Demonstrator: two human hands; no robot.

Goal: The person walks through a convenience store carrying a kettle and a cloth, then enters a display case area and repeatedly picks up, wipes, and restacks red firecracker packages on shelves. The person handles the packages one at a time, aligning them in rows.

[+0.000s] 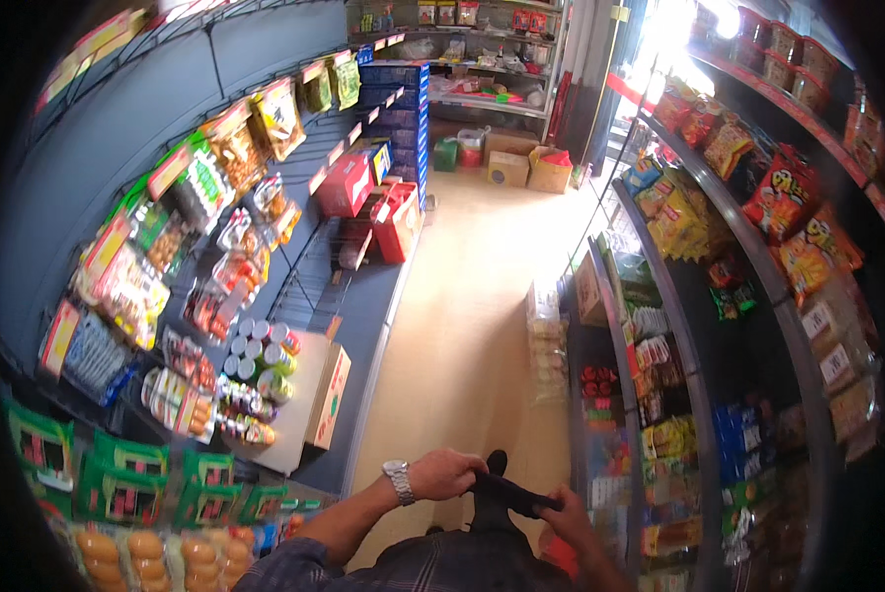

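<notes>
My left hand [448, 474], with a metal-band watch [399, 481] on its wrist, grips one end of a dark strip of cloth [515, 496] at the bottom middle of the view. The other end is pinched in my right hand [567, 516]. Between the two hands the fabric stretches out, sloping down to the right, in front of my body. What the item is exactly, I cannot tell. Below it show my dark checked shirt and a dark shoe [497, 462]. Something red lies or hangs beneath my right forearm, partly hidden.
Hanging snack packs [205, 181], cans [247, 348] and a cardboard box [330, 396] line the left shelf. Bagged snacks [780, 194] fill the right shelving. A wrapped stack [548, 348] stands on the aisle floor at right; cardboard boxes [508, 169] sit at the far end.
</notes>
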